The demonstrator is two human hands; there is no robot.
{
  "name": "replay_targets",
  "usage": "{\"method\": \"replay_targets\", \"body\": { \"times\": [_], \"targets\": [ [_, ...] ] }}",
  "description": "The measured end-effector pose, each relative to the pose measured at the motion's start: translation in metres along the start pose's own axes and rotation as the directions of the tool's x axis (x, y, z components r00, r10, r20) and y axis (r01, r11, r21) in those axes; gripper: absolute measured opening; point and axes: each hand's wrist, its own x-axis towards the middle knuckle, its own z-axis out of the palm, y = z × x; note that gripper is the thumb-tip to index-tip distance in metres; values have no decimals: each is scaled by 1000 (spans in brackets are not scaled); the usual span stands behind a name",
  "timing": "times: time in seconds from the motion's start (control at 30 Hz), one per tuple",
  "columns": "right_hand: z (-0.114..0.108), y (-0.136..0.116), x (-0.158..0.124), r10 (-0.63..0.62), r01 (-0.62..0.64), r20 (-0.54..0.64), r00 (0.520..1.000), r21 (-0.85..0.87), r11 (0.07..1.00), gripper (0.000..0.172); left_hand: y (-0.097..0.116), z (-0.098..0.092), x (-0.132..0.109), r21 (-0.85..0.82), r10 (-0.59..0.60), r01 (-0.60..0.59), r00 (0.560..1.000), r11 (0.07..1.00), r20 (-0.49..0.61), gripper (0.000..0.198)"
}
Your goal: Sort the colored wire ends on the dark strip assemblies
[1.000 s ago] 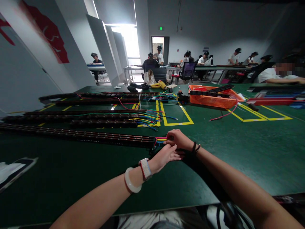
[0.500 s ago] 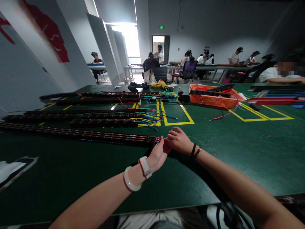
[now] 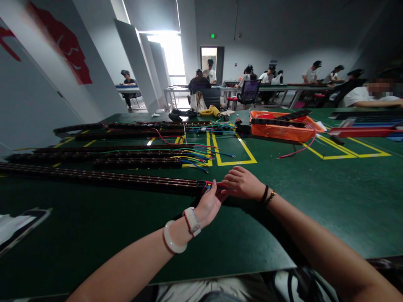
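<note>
A long dark cable chain (image 3: 126, 178) with wires inside lies across the near part of the green table, its right end at my hands. My left hand (image 3: 209, 205) closes around the bundle of wires coming out of that end, thumb on top. My right hand (image 3: 242, 183), just to the right, has its fingers pinched on a red wire (image 3: 221, 184) of the same bundle. Fingers cover most of the wires, and their tips are hidden.
Behind lie more cable chains (image 3: 138, 162) with loose coloured wire ends. An orange basket (image 3: 277, 131) holds dark chain pieces. A yellow heat gun (image 3: 211, 111) rests at the back. Yellow tape (image 3: 252, 156) marks the green table (image 3: 132, 239). Several people sit or stand at tables beyond.
My right hand has slid a little to the right, away from my left hand, and more red wire shows between them. My left hand has stayed in place.
</note>
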Motion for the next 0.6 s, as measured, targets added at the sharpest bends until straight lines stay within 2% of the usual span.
{"method": "replay_targets", "body": {
  "times": [0.17, 0.5, 0.6],
  "targets": [
    [-1, 12, -4, -2, 2, 110, 994, 3, 1000, 34, 1, 0, -2, 66, -10, 11, 1000, 998, -11, 33],
    [-1, 14, -3, -63, 72, 135, 989, -67, 995, 29, -2, -5, 0, 66, -1, -1, 1000, 998, 31, 37],
    [0, 15, -3, 26, -26, 132, 991, 2, 1000, 28, -2, -3, -1, 82, 1, -2, 1000, 997, 22, 37]
  ]
}}
